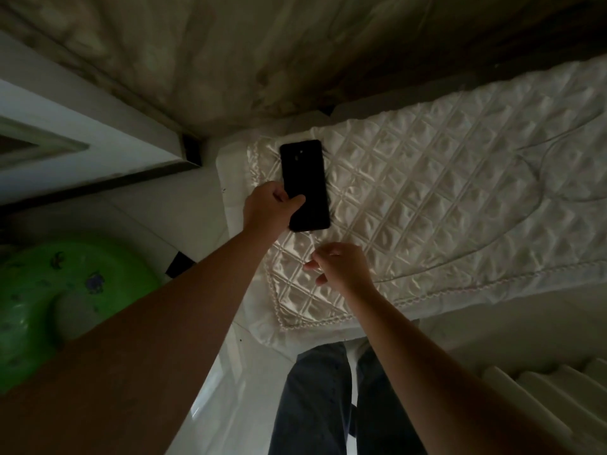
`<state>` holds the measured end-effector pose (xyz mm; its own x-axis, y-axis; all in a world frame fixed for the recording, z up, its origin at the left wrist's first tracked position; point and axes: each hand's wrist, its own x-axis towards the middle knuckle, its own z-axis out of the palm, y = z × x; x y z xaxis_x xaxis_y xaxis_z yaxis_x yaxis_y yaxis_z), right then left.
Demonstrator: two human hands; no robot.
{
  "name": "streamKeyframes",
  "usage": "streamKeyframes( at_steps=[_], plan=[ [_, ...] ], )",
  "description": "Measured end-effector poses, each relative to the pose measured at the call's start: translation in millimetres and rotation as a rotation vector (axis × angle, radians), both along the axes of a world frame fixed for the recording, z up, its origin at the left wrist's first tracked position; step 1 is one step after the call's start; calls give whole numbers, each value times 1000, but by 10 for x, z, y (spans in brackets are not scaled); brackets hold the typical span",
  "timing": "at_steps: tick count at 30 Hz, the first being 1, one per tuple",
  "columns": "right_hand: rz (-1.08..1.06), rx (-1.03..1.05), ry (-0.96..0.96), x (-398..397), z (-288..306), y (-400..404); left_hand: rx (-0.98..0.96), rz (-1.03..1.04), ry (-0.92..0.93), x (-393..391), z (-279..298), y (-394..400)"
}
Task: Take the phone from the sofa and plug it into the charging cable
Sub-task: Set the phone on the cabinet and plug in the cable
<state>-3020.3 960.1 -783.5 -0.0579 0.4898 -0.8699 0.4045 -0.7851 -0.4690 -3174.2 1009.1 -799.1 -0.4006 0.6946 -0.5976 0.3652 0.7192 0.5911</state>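
A black phone (305, 182) is held back-side up over the left end of a quilted cream satin cover (443, 178). My left hand (267, 210) grips its lower left edge, thumb across the back. A thin pale charging cable (312, 239) runs from the phone's bottom edge down to my right hand (341, 266), which pinches it just below the phone. Whether the plug is seated in the port cannot be told in the dim light.
A green inflatable ring (49, 290) lies on the floor at the left. A white door frame (82, 133) stands at the upper left, a curtain-like drape (230, 60) behind. My dark trouser legs (315, 399) stand on the glossy white floor (226, 372).
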Motion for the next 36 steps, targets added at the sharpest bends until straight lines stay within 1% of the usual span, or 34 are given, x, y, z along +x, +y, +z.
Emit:
streamKeyframes(
  at_steps=[5, 9, 12, 16, 19, 25, 31, 36],
  plan=[
    [-113, -48, 72, -21, -5, -13, 13, -11, -6, -22, -23, -13],
    [-96, -79, 84, -24, -7, -16, 3, -3, -9, -18, -33, 0],
    [-146, -37, 89, -70, -1, -43, 17, -39, 34, -8, -31, -12],
    [-125, 62, 35, -181, -13, -64, 26, -62, 61, -7, -19, -12],
    [-191, 63, 19, -220, -33, -66, 21, -80, 76, -13, -27, 1],
    [-240, 102, -17, -251, -28, -127, 31, -111, 106, -24, -56, -10],
    [-282, 16, 35, -218, -70, -46, 13, -96, 80, -22, -43, 1],
    [-331, -31, 83, -175, -42, -6, -13, -23, 10, -32, -43, 17]
  ],
)
